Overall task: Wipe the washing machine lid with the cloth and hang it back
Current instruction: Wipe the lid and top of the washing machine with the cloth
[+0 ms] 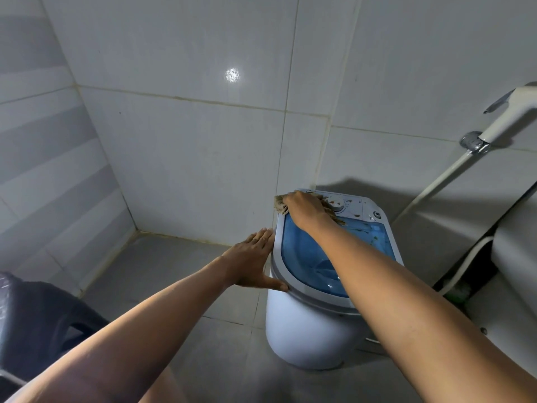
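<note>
Right-hand fingers [287, 202] curled down onto the cloth [279, 205], pressing it flat at the far left corner of the washing machine lid [308, 251]. Left-hand fingers [261, 238] released, spread flat against the lid's grey rim, steadying. Cloth: brownish, limp, thin, light; likely bunches and drags, so best pinned under the whole palm. Lid: smooth translucent blue plastic, rounded, hard, probably slick. Beyond it, a control panel [348, 206] with brown specks, a white rounded tub [305, 330], glossy wall tiles [174, 141].
</note>
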